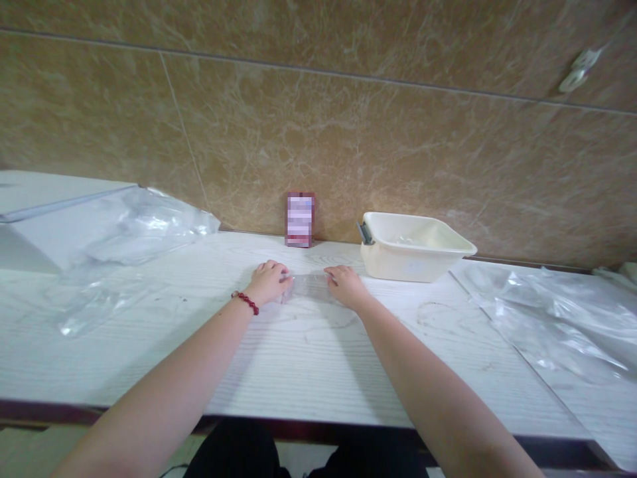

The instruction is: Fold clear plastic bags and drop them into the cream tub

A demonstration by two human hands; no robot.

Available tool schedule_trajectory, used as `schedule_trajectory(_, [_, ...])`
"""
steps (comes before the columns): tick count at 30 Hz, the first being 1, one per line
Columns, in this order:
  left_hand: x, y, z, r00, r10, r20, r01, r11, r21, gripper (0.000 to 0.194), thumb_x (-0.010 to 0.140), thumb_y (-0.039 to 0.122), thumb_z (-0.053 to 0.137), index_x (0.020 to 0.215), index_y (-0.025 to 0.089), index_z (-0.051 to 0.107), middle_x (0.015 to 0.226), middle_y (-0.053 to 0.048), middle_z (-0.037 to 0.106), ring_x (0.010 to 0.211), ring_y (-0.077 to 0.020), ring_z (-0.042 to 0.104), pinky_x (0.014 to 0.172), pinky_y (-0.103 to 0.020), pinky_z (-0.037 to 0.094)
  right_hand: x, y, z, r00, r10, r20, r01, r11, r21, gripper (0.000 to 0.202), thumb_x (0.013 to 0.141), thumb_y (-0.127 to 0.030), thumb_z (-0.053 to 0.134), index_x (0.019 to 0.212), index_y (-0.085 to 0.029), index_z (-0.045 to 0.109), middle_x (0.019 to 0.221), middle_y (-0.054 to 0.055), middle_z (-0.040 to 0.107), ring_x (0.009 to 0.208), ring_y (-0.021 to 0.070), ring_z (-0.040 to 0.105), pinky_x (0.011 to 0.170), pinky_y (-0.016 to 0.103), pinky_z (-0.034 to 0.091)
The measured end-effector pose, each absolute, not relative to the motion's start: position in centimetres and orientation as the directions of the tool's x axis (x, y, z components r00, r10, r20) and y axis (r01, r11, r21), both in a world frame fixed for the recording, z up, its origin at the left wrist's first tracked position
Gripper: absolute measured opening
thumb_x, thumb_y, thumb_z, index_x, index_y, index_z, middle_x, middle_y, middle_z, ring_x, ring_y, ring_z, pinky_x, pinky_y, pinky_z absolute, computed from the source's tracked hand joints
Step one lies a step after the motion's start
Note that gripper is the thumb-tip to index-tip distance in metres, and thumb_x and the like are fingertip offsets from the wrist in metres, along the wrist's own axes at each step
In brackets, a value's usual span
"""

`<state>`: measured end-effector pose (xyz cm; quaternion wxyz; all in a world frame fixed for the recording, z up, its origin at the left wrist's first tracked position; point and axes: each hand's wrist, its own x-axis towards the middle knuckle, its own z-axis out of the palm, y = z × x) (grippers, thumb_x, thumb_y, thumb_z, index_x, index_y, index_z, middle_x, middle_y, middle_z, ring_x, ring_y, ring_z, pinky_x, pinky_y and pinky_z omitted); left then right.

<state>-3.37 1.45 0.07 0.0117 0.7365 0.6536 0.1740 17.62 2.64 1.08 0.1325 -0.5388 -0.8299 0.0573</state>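
Between my two hands a small piece of clear plastic (309,287), perhaps a bag, lies on or just above the white table (308,358). My left hand (270,281), with a red bead bracelet at the wrist, is closed on its left end. The right end is pinched by my right hand (347,287), thumb and fingers close together. The plastic is see-through, so its exact edges are hard to make out. Just behind it, a phone-like upright object (300,220) with a red rim and blurred front leans against the wall.
A cream plastic bin (403,262) with a grey handle clip stands right of my right hand, something clear inside. Clear plastic bags (552,318) are spread at the right. More clear plastic (144,226) spills from a white box (34,239) at the left. The marbled wall (318,139) runs behind.
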Motion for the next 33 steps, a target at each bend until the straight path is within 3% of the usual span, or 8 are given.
schedule_trajectory(3, [-3.3,1.6,0.1,0.052,0.972,0.230,0.952,-0.117,0.281,0.028,0.066,0.041,0.048,0.080,0.019,0.058,0.094,-0.008,0.053,0.092,-0.0236,0.046,0.082,-0.035,0.032,17.8,3.1,0.7,-0.385,0.910,0.153,0.878,0.412,-0.243,0.033,0.077,-0.028,0.037,0.108,-0.020,0.049,0.103,0.009,0.051,0.098,0.0179,0.043,0.084,0.032,0.028])
schedule_trajectory(6, [-3.1,1.5,0.4,0.094,0.969,0.229,0.883,-0.187,0.431,0.020,0.068,0.034,0.047,0.076,0.018,0.055,0.085,-0.006,0.054,0.085,-0.0198,0.049,0.077,-0.031,0.036,17.9,3.3,0.6,-0.380,0.904,0.199,0.866,0.423,-0.267,0.033,0.076,-0.031,0.040,0.106,-0.020,0.050,0.103,0.009,0.052,0.099,0.0181,0.042,0.085,0.033,0.027])
schedule_trajectory(11, [-2.2,0.7,1.1,0.141,0.966,0.218,0.483,-0.259,0.836,0.014,0.072,0.032,0.043,0.074,0.018,0.042,0.060,0.004,0.046,0.055,-0.0093,0.046,0.052,-0.021,0.036,17.7,2.5,1.6,-0.438,0.807,0.397,0.746,0.573,-0.340,0.040,0.074,-0.038,0.045,0.109,-0.019,0.047,0.107,0.007,0.052,0.103,0.0170,0.040,0.088,0.032,0.026])
schedule_trajectory(14, [-1.5,0.0,1.6,0.209,0.961,0.180,0.246,-0.230,0.942,0.015,0.072,0.030,0.047,0.073,0.018,0.038,0.059,0.006,0.045,0.051,-0.0066,0.044,0.049,-0.018,0.034,17.6,1.7,2.9,-0.516,0.774,0.365,0.676,0.631,-0.381,0.045,0.070,-0.042,0.050,0.110,-0.021,0.047,0.101,0.005,0.055,0.098,0.0169,0.045,0.084,0.032,0.029])
schedule_trajectory(19, [-1.0,-0.7,2.2,0.271,0.959,0.078,0.047,-0.095,0.994,0.028,0.070,0.035,0.052,0.089,0.019,0.039,0.068,0.002,0.055,0.062,-0.0104,0.054,0.055,-0.021,0.039,17.7,0.7,4.9,-0.601,0.777,0.187,0.642,0.608,-0.466,0.022,0.069,-0.034,0.051,0.082,-0.019,0.061,0.074,0.000,0.061,0.069,0.0111,0.052,0.065,0.022,0.036])
schedule_trajectory(25, [-1.7,-0.1,1.9,0.475,0.880,-0.026,-0.139,0.104,0.985,0.050,0.061,0.030,0.063,0.103,0.020,0.039,0.086,-0.004,0.060,0.082,-0.0161,0.057,0.076,-0.031,0.041,19.7,0.3,7.8,-0.546,0.826,0.142,0.545,0.479,-0.689,0.022,0.070,-0.036,0.049,0.074,-0.015,0.057,0.062,-0.001,0.058,0.055,0.0078,0.050,0.050,0.017,0.035])
schedule_trajectory(30, [-2.3,0.9,1.5,0.587,0.808,-0.051,-0.278,0.261,0.924,0.036,0.074,0.028,0.052,0.105,0.018,0.039,0.095,-0.009,0.058,0.090,-0.0190,0.055,0.084,-0.037,0.036,24.8,2.9,13.0,-0.275,0.923,0.269,0.436,0.369,-0.821,0.023,0.070,-0.038,0.051,0.072,-0.015,0.054,0.063,0.000,0.058,0.055,0.0071,0.051,0.051,0.017,0.038])
schedule_trajectory(33, [-2.4,1.2,1.2,0.608,0.793,-0.043,-0.299,0.280,0.912,0.035,0.074,0.023,0.053,0.105,0.015,0.039,0.095,-0.010,0.058,0.089,-0.0195,0.055,0.084,-0.038,0.035,28.7,6.3,15.9,-0.066,0.969,0.238,0.434,0.242,-0.868,0.019,0.070,-0.035,0.053,0.073,-0.016,0.054,0.060,0.000,0.057,0.051,0.0067,0.050,0.046,0.015,0.037])
